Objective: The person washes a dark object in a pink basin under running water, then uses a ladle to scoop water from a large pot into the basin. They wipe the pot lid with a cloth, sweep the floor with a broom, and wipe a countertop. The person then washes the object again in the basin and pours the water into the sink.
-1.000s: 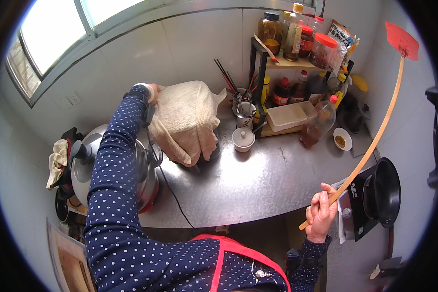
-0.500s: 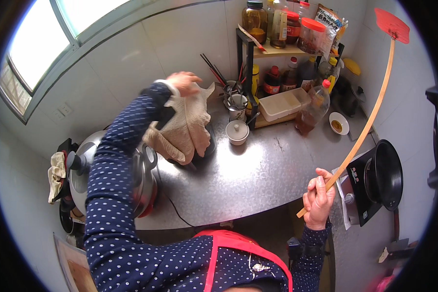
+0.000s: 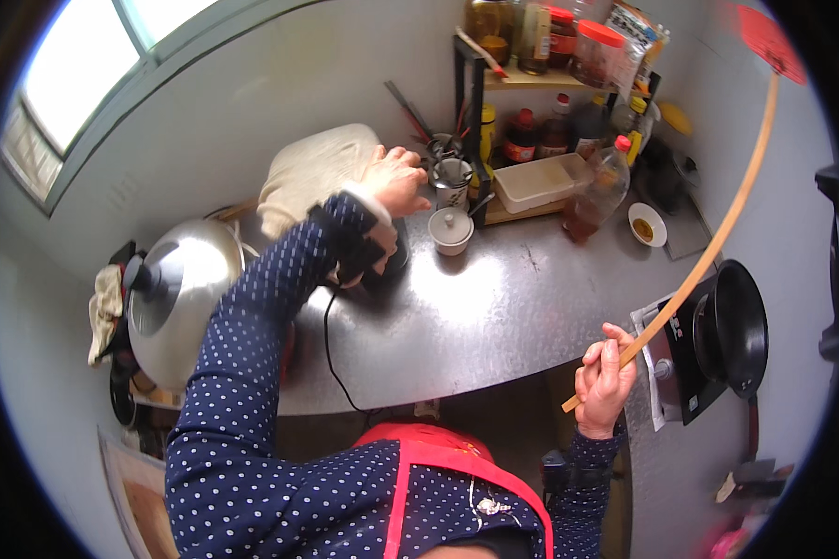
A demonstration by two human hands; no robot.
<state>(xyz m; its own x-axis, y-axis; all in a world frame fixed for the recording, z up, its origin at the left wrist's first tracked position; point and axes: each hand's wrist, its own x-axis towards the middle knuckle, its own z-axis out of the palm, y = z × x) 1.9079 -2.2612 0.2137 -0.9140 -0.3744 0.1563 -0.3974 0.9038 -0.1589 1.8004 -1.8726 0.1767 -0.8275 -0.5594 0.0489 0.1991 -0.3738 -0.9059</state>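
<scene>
My left hand [image 3: 396,180] has its fingers spread and rests on the right side of a beige cloth [image 3: 312,168]. The cloth lies draped over a rounded, box-like thing by the back wall; what is beneath is mostly hidden, partly by my forearm. Just right of that hand stands a white holder [image 3: 451,182] full of utensils, and a lidded white pot [image 3: 450,229] sits nearer to me. In my right hand [image 3: 604,387] is a fly swatter [image 3: 708,260], gripped low on its long wooden handle, its red head [image 3: 772,42] raised at the upper right.
A large domed metal lid [image 3: 182,298] is at the left. At the back, a two-tier rack [image 3: 475,121] carries bottles and jars. A bottle [image 3: 598,191] and a small white bowl [image 3: 647,224] stand beside it. A black frying pan [image 3: 738,326] sits on a cooktop at the right.
My left hand has come right and lower across the cloth. The cloth, bunched up before, now lies smoother and wider over the thing beneath. My right hand keeps its hold on the fly swatter.
</scene>
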